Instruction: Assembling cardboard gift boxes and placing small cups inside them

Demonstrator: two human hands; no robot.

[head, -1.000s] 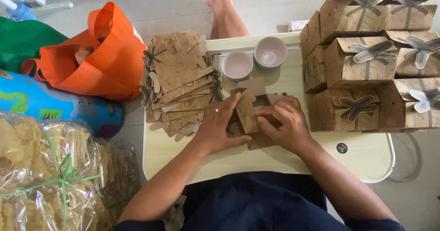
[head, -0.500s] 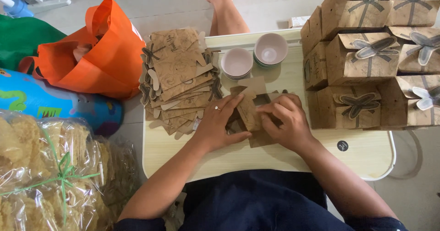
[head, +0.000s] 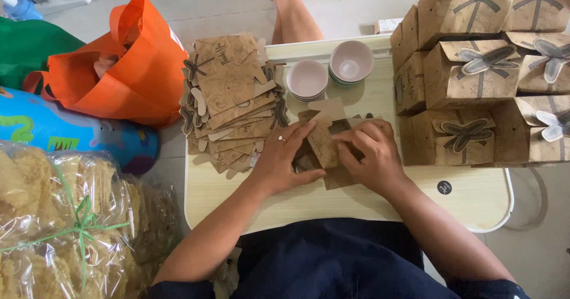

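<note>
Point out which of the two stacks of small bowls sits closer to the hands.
The left stack of bowls, beside the pile of flat cardboard blanks; the right stack sits farther back.
</note>
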